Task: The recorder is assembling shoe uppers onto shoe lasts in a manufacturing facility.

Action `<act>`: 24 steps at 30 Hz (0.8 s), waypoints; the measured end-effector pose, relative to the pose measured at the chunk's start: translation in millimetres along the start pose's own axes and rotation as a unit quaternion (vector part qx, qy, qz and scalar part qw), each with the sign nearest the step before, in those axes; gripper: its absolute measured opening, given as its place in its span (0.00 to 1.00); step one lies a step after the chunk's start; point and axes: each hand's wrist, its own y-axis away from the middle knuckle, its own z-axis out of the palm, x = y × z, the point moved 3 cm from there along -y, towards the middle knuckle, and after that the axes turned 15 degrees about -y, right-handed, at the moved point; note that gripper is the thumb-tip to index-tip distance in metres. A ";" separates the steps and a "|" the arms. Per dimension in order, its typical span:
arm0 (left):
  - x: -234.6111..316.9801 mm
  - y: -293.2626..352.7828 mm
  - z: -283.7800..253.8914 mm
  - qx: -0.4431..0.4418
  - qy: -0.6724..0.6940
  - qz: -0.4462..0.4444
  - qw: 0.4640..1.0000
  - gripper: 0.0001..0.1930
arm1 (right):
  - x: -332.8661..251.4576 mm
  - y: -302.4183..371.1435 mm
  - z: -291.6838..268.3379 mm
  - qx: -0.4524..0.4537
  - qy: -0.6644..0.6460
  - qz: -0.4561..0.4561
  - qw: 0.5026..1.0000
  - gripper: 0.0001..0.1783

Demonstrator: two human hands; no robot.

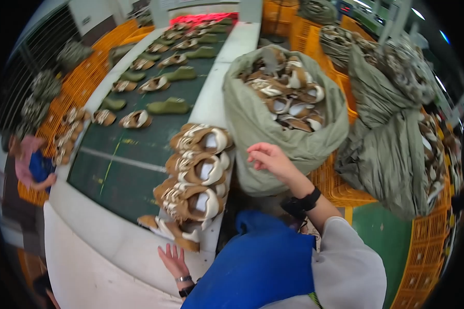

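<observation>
My left hand [174, 261] is open, its fingers spread just below a tan-and-white shoe upper [183, 236] at the near end of the conveyor's edge. It holds nothing. Beyond that, several stacked tan-and-white shoe uppers [193, 198] line the right side of the belt. My right hand [269, 158] hovers with loosely bent fingers at the near side of a large grey-green sack [245, 121], and nothing shows in it. Inside the sack lies a heap of similar shoe uppers [276, 87].
A dark green conveyor belt [123, 159] carries rows of shoe uppers and green shoe lasts [167, 106] toward a red-lit opening [201, 19]. Orange crates [417, 262] and more filled sacks [386, 159] stand at the right. At the far left is another person [33, 162] in a blue apron.
</observation>
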 end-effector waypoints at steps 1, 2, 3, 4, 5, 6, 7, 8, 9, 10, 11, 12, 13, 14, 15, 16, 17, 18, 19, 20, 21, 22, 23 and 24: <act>6.6 3.9 12.1 -0.019 -0.007 -0.001 1.000 0.36 | -2.3 -0.4 -5.7 0.003 0.000 -0.007 1.000 0.10; 12.3 8.9 25.1 -0.014 -0.066 -0.002 0.998 0.37 | -6.3 -3.0 -12.8 0.004 -0.006 -0.016 1.000 0.10; 14.3 10.9 33.2 -0.004 -0.124 0.000 0.992 0.39 | -10.6 -7.6 -18.6 0.012 -0.009 -0.024 1.000 0.10; 11.2 9.4 38.1 -0.015 -0.144 -0.002 0.989 0.40 | -18.5 -14.5 -24.9 0.007 -0.003 -0.054 0.999 0.10; 8.3 6.8 39.5 -0.022 -0.148 0.002 0.989 0.40 | -27.9 -22.8 -33.4 0.000 0.002 -0.083 0.997 0.10; 5.0 3.4 39.6 -0.018 -0.171 0.001 0.985 0.39 | -43.4 -33.2 -48.4 0.029 0.022 -0.126 0.991 0.10; 1.8 0.9 37.3 -0.012 -0.194 0.001 0.981 0.39 | -58.4 -46.9 -69.5 0.079 0.013 -0.147 0.986 0.09; -2.5 -3.3 32.8 -0.015 -0.197 0.006 0.980 0.39 | -72.7 -66.3 -95.9 0.143 0.021 -0.178 0.973 0.10; -7.3 -8.3 26.8 -0.024 -0.155 0.015 0.988 0.38 | -83.9 -96.0 -141.5 0.192 0.151 -0.313 0.918 0.12; -12.6 -17.1 25.9 -0.035 -0.114 0.021 0.993 0.37 | -101.9 -111.0 -179.6 0.258 0.233 -0.355 0.868 0.14; -15.8 -15.7 15.0 -0.025 -0.066 0.033 0.997 0.36 | -122.1 -128.5 -186.5 0.346 0.414 -0.390 0.746 0.20; -18.0 -17.8 19.3 -0.025 -0.066 0.037 0.997 0.36 | -138.1 -134.8 -202.3 0.395 0.483 -0.341 0.703 0.24; -19.3 -20.0 24.3 -0.027 -0.078 0.059 0.995 0.29 | -151.3 -146.6 -218.7 0.403 0.514 -0.281 0.704 0.31; -21.7 -19.4 27.3 -0.027 -0.090 0.080 0.992 0.26 | -158.4 -159.7 -235.3 0.422 0.529 -0.256 0.691 0.33; -24.4 -21.3 19.9 -0.022 -0.088 0.086 0.992 0.26 | -162.0 -175.7 -246.2 0.437 0.543 -0.232 0.679 0.35; -27.3 -24.1 8.7 -0.006 -0.099 0.050 0.994 0.28 | -161.7 -189.1 -256.8 0.463 0.575 -0.183 0.650 0.39; -30.0 -23.8 4.3 0.014 -0.109 0.015 0.994 0.31 | -162.4 -201.3 -262.0 0.456 0.572 -0.188 0.655 0.39; -20.4 -14.9 15.7 0.062 -0.147 0.015 0.987 0.29 | -160.0 -210.9 -274.7 0.423 0.531 -0.126 0.723 0.40; -5.5 8.1 34.3 0.161 -0.114 0.034 0.980 0.27 | -154.1 -216.5 -282.4 0.382 0.484 -0.060 0.785 0.42; -1.2 11.6 30.8 0.196 -0.141 0.055 0.969 0.27 | -153.9 -213.6 -289.3 0.402 0.458 -0.099 0.787 0.43; 3.4 15.0 17.3 0.234 -0.167 0.077 0.954 0.26 | -155.6 -209.1 -296.5 0.432 0.406 -0.119 0.796 0.42; 9.6 9.7 5.1 0.254 -0.241 0.133 0.927 0.26 | -148.7 -206.7 -337.0 0.444 0.321 -0.197 0.813 0.39; 16.4 4.3 -1.1 0.269 -0.312 0.186 0.892 0.25 | -138.9 -203.9 -374.7 0.452 0.233 -0.273 0.817 0.37; 23.9 16.3 6.6 0.278 -0.311 0.180 0.891 0.25 | -132.0 -199.6 -362.3 0.375 0.034 -0.274 0.885 0.34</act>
